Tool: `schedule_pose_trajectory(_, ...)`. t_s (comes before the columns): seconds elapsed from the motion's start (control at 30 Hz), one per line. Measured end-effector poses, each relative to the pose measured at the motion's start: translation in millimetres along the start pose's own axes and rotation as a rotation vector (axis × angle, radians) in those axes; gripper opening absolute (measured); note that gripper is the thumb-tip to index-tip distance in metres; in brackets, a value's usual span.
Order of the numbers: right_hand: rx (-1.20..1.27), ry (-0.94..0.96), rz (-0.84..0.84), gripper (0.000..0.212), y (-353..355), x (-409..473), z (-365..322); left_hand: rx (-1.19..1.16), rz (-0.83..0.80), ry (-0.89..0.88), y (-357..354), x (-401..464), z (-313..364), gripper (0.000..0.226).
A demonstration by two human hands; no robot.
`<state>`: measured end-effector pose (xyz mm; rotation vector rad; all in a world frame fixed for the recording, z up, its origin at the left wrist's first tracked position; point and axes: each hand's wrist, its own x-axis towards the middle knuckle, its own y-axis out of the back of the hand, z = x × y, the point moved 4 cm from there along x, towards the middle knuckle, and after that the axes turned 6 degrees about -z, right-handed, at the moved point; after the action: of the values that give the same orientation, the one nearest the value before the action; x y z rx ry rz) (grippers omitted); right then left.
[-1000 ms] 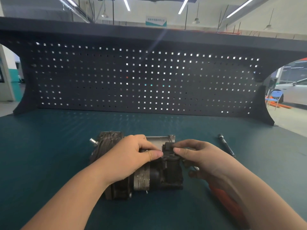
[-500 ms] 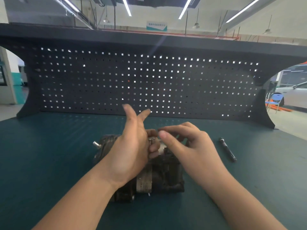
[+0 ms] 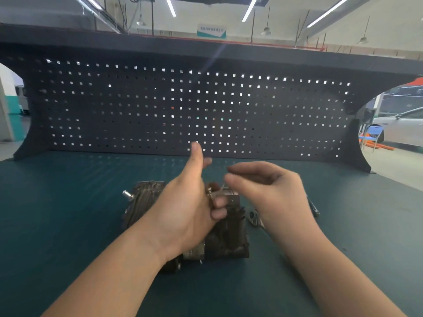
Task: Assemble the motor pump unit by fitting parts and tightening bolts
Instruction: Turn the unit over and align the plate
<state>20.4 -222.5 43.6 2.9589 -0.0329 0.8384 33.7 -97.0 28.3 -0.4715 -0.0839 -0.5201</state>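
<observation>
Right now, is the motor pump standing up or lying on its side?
Lying on its side: the motor pump stretches lengthwise along the table, its shaft stub pointing sideways.

The motor pump unit [image 3: 219, 236] under my hands was dull, dark cast metal, rough and grimy, with a brighter brushed-metal band [image 3: 194, 251] round its middle. The small bolt [image 3: 209, 192] by my fingers shone like polished steel. The bench top [image 3: 68, 213] was matt teal with a fine texture. The pegboard [image 3: 160, 106] looked like matt black painted sheet metal.

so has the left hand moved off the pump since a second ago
Yes. The left hand has lifted off the motor pump unit, thumb now up against the pegboard, curled fingers holding bolts.
</observation>
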Motion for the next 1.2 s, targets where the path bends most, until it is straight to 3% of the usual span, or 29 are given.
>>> schedule_pose_trajectory(0.1, -0.085, -0.066, 0.114, 0.006, 28.2, 7.9, 5.6, -0.236, 0.063, 0.102, 9.8, -5.1, 9.0, 0.009)
schedule_pose_trajectory(0.2, -0.314, -0.199, 0.04, 0.009, 40.5, 8.7, 16.1, -0.343, 0.11, 0.1, 25.3, -7.0, 23.0, 0.024)
schedule_pose_trajectory(0.37, -0.333, -0.261, -0.055, 0.007, 33.2, 7.2, 25.5, -0.347, 0.319, 0.032, 41.4, -6.2, 32.1, 0.028)
schedule_pose_trajectory(0.6, -0.457, -0.221, -0.038, 0.008, 30.8, 6.9, 27.6, -0.128, 0.261, 0.02, 42.8, -3.8, 27.0, 0.004)
schedule_pose_trajectory(0.77, -0.481, -0.171, -0.085, 0.01, 29.0, 7.4, 27.0, -0.155, 0.291, 0.056, 43.7, -7.6, 27.0, 0.02)
schedule_pose_trajectory(0.9, -0.491, -0.153, -0.138, 0.017, 30.1, 7.3, 24.0, 0.068, 0.215, -0.112, 36.4, -3.9, 28.1, 0.013)
schedule_pose_trajectory(1.07, -0.468, -0.162, -0.174, 0.019, 31.6, 7.2, 23.6, 0.723, 0.102, -0.19, 29.3, -3.4, 19.7, 0.008)
schedule_pose_trajectory(1.2, -0.412, -0.193, -0.204, 0.019, 32.5, 6.4, 24.5, 0.866, 0.128, -0.219, 31.9, -2.5, 16.3, 0.02)
